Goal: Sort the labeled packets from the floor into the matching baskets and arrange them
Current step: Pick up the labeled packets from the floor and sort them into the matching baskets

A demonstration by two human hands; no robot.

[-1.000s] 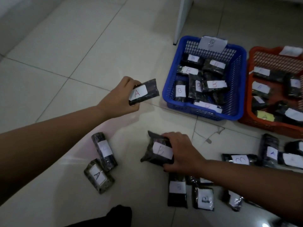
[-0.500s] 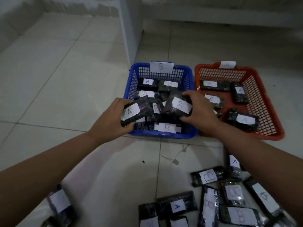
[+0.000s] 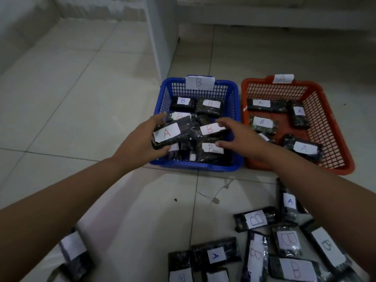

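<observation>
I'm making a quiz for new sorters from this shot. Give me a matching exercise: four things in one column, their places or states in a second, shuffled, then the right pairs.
Things
1. dark plastic packet with a red A label
2. blue plastic mesh basket
3. orange plastic mesh basket
4. dark packet with a blue A label

Places or states
a. tagged B on its far rim
b. lying on the tiled floor
c. held in the left hand
d. holds packets labeled A

Pairs: 1-c, 2-a, 3-d, 4-b
</observation>
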